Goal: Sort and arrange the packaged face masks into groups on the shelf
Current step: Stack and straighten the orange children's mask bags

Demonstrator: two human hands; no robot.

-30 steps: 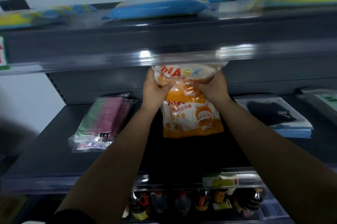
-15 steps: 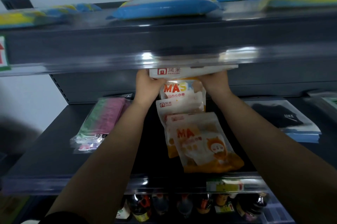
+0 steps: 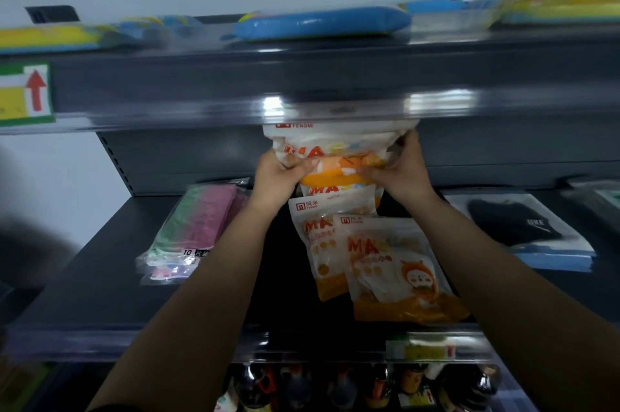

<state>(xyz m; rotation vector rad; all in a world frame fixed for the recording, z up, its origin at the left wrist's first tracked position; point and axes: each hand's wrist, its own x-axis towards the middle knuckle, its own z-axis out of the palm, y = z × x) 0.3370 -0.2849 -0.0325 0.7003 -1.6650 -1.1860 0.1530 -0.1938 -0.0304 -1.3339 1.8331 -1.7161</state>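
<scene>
Deep on the dark middle shelf (image 3: 100, 284), my left hand (image 3: 278, 176) and my right hand (image 3: 399, 173) both grip a bundle of white-and-orange mask packs (image 3: 335, 150), held just under the upper shelf's edge. Several more orange mask packs (image 3: 385, 264) lie fanned out on the shelf below my hands, the nearest reaching the front edge. A pink-and-green mask pack (image 3: 198, 227) lies to the left. A black mask pack (image 3: 516, 227) on a blue one lies to the right.
The upper shelf (image 3: 302, 79) carries blue and yellow packs (image 3: 322, 24) and hangs low over my hands. A price strip (image 3: 419, 349) runs along the middle shelf's front. Dark bottles (image 3: 335, 384) stand on the shelf underneath.
The one stack I held has spread: several orange packs slid down onto the shelf toward the front edge. My hands now grip the upper packs lower down than half a second ago.
</scene>
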